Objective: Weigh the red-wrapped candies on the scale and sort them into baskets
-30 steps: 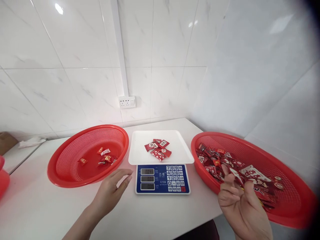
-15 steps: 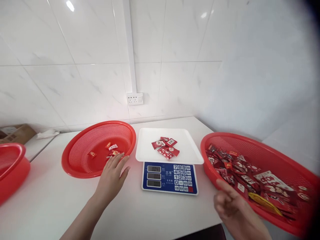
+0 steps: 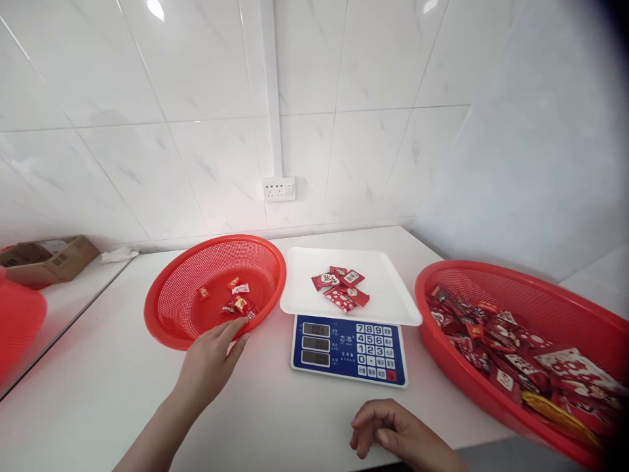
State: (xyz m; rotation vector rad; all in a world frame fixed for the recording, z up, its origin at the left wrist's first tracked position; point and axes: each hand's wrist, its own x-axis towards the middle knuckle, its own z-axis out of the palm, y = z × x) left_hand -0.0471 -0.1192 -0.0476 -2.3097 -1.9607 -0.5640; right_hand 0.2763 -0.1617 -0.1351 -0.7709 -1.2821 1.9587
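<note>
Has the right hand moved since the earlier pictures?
Yes. Judged against the scale, the right hand has moved left, away from the right basket, and is now in front of the scale.

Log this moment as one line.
left hand at middle basket's near rim | right hand loosely curled before scale | red packets on tray

Round red plastic mesh baskets: three, one cut by the left edge. White electronic scale with blue panel: one. Flat red printed packets on its white rectangular tray: five. Small wrapped pieces, middle basket: at least six. Mixed red packets, right basket: many, overlapping, uncountable. Yellow elongated packet: one visible. Brown cardboard box: one.
</note>
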